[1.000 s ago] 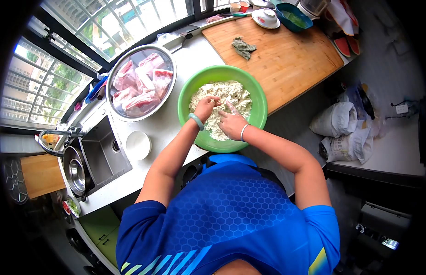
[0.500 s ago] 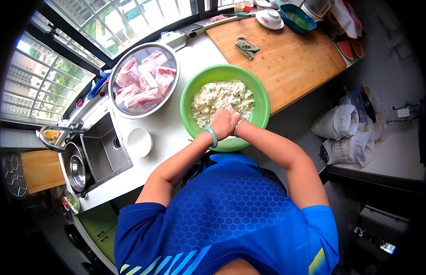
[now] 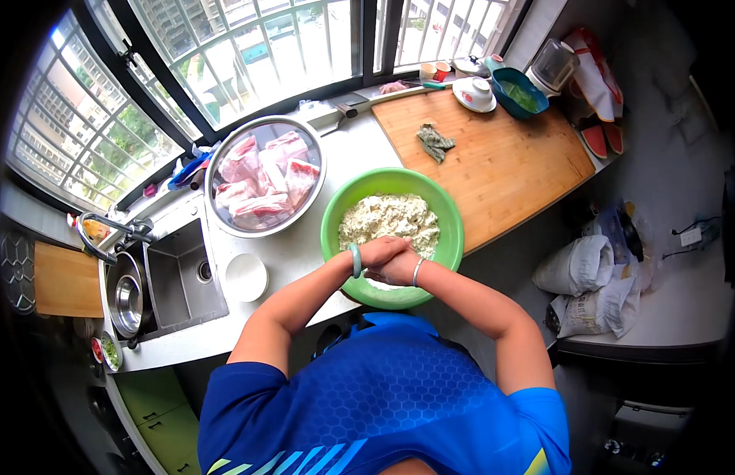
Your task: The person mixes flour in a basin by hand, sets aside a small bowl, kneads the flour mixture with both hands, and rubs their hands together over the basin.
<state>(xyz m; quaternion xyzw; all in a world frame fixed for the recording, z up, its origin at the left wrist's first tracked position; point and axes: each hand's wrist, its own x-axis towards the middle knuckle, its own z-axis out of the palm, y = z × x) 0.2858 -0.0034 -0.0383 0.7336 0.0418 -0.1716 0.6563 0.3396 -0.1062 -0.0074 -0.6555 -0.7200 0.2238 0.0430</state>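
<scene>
A green basin [image 3: 336, 207] holds a crumbly, pale flour mixture [image 3: 391, 219]. Over the near part of the basin, my left hand [image 3: 381, 252], with a jade-coloured bangle at its wrist, lies across my right hand [image 3: 396, 269], which has a silver bangle. The two hands press together at the near edge of the mixture. The left fingers are closed over the right hand. The right hand's fingers are mostly hidden beneath, so their pose does not show.
Left of the basin are a steel bowl of raw meat [image 3: 265, 180], a white bowl [image 3: 246, 277] and a sink [image 3: 185, 277]. A wooden board [image 3: 494, 158] with a crumpled cloth [image 3: 435, 142], a lidded dish [image 3: 474, 93] and a teal basin [image 3: 520, 93] lies behind right.
My hands were apart over the mixture a second ago, then came together, and now the left lies across the right. The view has tilted, showing more of the windows.
</scene>
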